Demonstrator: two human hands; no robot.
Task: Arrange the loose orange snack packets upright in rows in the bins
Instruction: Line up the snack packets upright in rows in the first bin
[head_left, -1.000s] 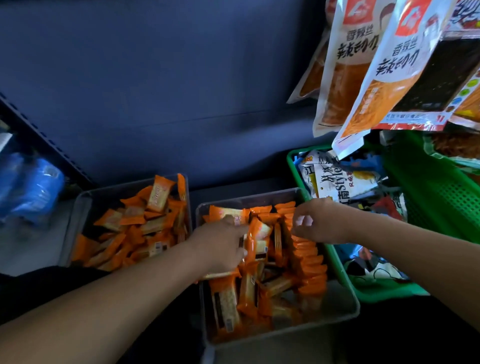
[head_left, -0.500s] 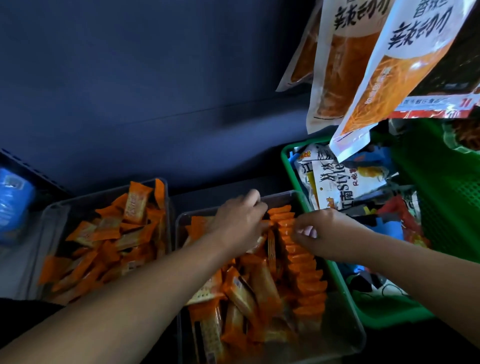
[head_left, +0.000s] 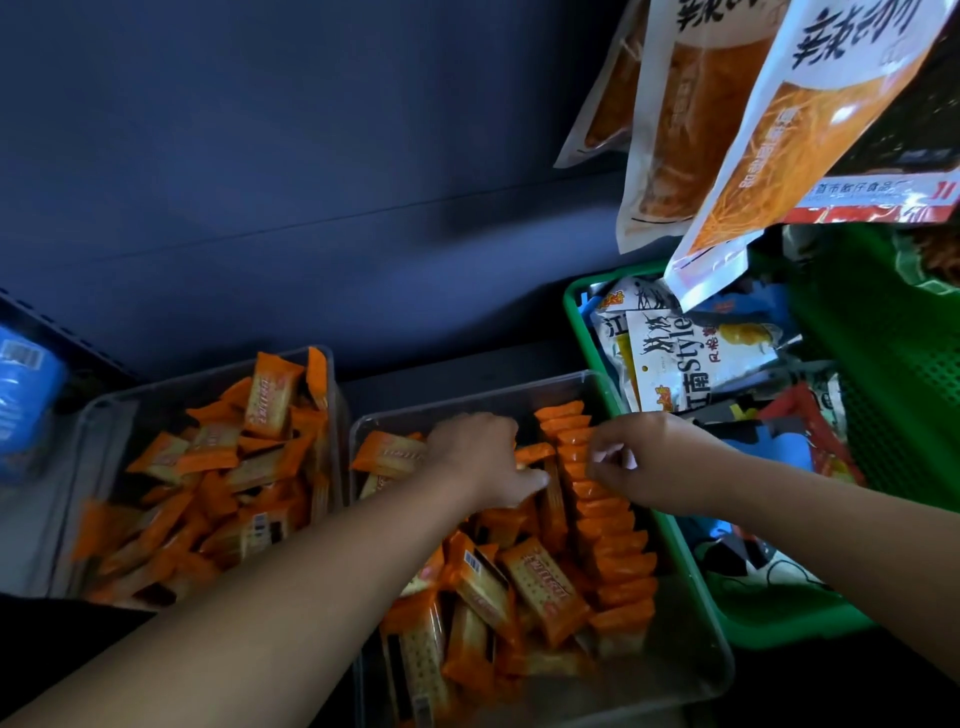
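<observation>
Middle clear bin (head_left: 719, 670): loose orange snack packets (head_left: 535, 587) heaped flat at the front.
Upright row (head_left: 613, 540): packets on edge along the right wall, front to back.
Left hand (head_left: 483, 457): fingers curled on a packet (head_left: 535, 453) beside the row.
Right hand (head_left: 644, 467): curled above the row; grip cannot be told.
Left clear bin (head_left: 119, 410): more orange packets, jumbled.
Green basket (head_left: 576, 312): assorted snack bags, far right.

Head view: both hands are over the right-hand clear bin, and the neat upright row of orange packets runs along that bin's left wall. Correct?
Not quite. The head view shows the left hand and right hand over the right-hand clear bin, but the upright row of orange packets runs along its right wall, beside the green basket.
</observation>
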